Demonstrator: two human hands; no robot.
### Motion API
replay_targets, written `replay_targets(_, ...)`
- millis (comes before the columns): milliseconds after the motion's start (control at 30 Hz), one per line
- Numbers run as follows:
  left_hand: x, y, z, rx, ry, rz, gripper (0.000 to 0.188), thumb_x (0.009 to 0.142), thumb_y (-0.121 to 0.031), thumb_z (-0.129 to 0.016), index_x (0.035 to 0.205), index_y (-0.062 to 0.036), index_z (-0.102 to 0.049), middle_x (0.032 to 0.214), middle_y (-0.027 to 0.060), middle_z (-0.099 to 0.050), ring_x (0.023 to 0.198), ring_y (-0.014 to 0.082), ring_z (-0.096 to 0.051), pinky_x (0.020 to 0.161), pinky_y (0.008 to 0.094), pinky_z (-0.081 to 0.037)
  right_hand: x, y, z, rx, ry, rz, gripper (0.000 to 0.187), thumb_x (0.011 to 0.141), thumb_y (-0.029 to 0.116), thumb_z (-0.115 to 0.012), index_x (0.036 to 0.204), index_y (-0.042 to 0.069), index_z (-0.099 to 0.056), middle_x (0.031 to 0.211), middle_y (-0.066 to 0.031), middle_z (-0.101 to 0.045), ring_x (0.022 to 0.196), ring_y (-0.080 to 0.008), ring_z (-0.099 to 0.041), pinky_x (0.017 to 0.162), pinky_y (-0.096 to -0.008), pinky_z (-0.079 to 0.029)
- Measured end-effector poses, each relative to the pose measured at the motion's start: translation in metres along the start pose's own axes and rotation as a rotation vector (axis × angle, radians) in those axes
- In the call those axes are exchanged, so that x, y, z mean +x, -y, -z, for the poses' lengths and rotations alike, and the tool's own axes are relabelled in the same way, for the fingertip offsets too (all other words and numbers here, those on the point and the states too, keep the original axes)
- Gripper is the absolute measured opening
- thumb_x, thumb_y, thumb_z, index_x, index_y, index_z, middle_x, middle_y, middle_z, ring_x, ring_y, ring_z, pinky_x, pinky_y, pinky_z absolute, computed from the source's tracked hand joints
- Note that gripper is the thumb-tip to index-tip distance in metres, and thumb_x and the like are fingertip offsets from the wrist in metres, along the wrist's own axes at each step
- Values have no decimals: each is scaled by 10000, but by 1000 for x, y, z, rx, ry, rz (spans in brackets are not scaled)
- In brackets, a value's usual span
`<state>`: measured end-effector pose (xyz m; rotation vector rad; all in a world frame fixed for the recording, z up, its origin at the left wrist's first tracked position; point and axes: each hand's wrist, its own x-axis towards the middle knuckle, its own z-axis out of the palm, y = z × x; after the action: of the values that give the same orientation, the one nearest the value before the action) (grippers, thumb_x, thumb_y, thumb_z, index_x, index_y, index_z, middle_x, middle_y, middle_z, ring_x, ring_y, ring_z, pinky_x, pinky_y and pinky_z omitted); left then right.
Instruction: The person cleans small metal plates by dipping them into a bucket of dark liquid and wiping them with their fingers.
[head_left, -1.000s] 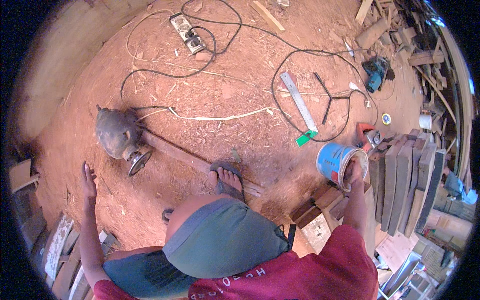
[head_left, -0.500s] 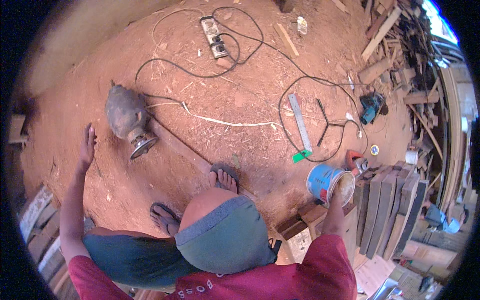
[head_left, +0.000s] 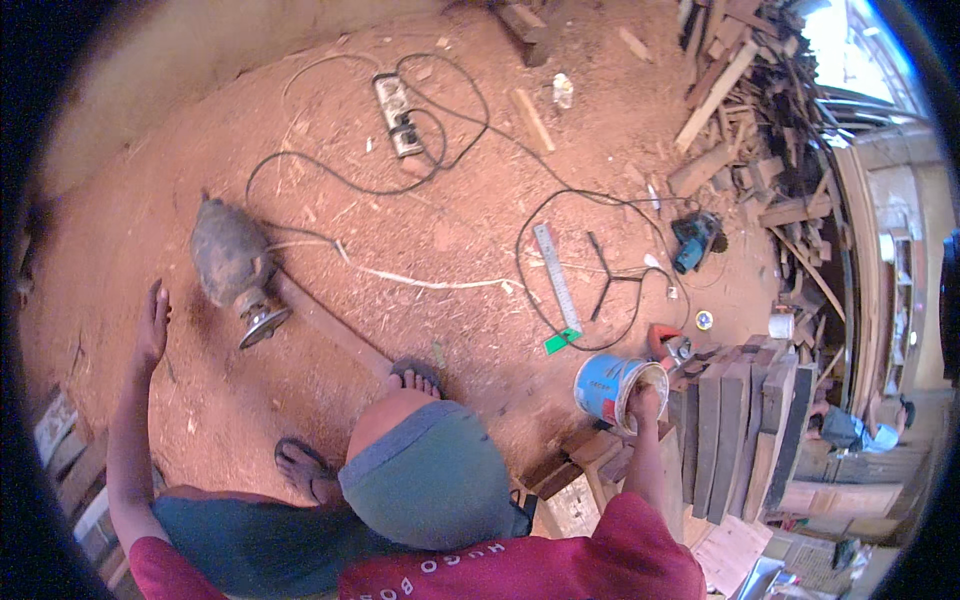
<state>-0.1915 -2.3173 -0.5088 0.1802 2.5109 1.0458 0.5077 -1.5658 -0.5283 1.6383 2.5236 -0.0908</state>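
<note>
At the right, my right hand (head_left: 646, 402) is in the mouth of a blue paint tin (head_left: 601, 388), which lies tilted toward me. Its fingers are hidden, so I cannot tell what they hold. My left hand (head_left: 151, 325) hovers over the dirt floor at the left, fingers stretched out and nothing in them. Close to it lies a dusty, rounded electric machine (head_left: 232, 255) with a metal disc (head_left: 265, 326) at its near end. From beside this machine a wooden board (head_left: 325, 322) runs to my sandalled foot (head_left: 415, 379).
A power strip (head_left: 397, 112) and looping black cables lie beyond. Near the tin are a try square with a green handle (head_left: 562, 341), a red-handled tool (head_left: 662, 338) and a teal circular saw (head_left: 694, 243). Stacked boards (head_left: 735, 430) stand at right. Farther off, a person (head_left: 868, 430) is seen.
The whole view has shifted, so floor things appear lower and farther left. My right hand has drawn back a little toward the tin's rim. My left hand stays stretched out.
</note>
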Motion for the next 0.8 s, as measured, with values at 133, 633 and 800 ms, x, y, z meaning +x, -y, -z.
replay_targets(133,9,0,-5,-39,-26,-51,624,982,-505,-368,1419,-61,-343,1137,127,-536,962,207,-527,840,333,-446,-26,55,45,800,25,-81,612,885,506,-568,1216,-8,-573,1167,-107,-599,1093,-222,-546,920,-345,-440)
replay_targets(633,26,-5,-10,-153,26,-127,666,979,-520,-349,1442,-44,-293,1355,195,-451,1099,291,-527,927,390,-428,-94,92,76,-133,-89,62,535,743,645,-622,902,134,-638,815,-163,-667,797,-349,-658,692,-476,-505)
replay_targets(800,18,-14,-2,-110,41,-112,675,976,-526,-355,1443,-43,-288,1381,205,-427,1174,311,-490,966,396,-404,-118,114,95,-227,-97,121,435,757,548,-654,848,124,-609,830,-140,-659,778,-339,-655,672,-468,-497)
